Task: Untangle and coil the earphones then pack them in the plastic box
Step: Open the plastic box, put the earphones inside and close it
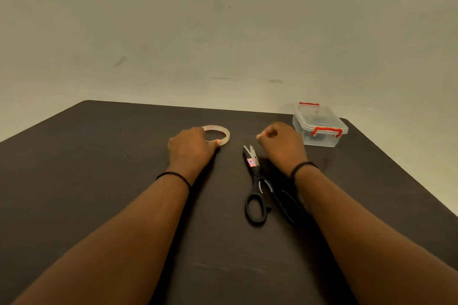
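Note:
A clear plastic box with red clips stands closed at the far right of the dark table, with something dark inside that may be the earphones. My left hand rests on the table with its fingers on the near edge of a roll of clear tape. My right hand hovers just left of the box, fingers curled shut with the thumb pinched against them; whether it holds anything I cannot tell. No loose earphone cord shows on the table.
Black-handled scissors lie between my forearms, blades pointing away from me. The dark table ends at a pale wall behind, and its right edge runs diagonally past the box.

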